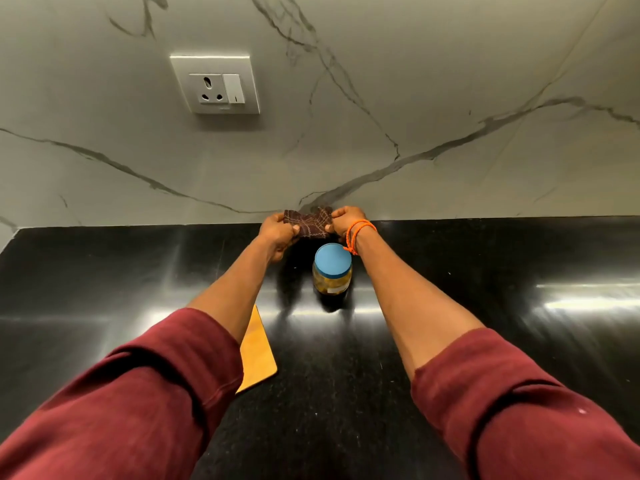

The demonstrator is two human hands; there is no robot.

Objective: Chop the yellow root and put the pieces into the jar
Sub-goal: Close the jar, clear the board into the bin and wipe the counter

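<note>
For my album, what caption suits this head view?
Both hands, left hand and right hand, grip a dark cloth behind the lidded jar.

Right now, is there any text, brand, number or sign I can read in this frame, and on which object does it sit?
No text can be read.
Wall socket: a tiny mark under the holes, too small to read.
Jar: a pale label low on its side, too blurred to read; its blue lid looks plain.
Cloth held by the left hand and right hand: stitched checks only, no letters.
Cutting board: bare.
</note>
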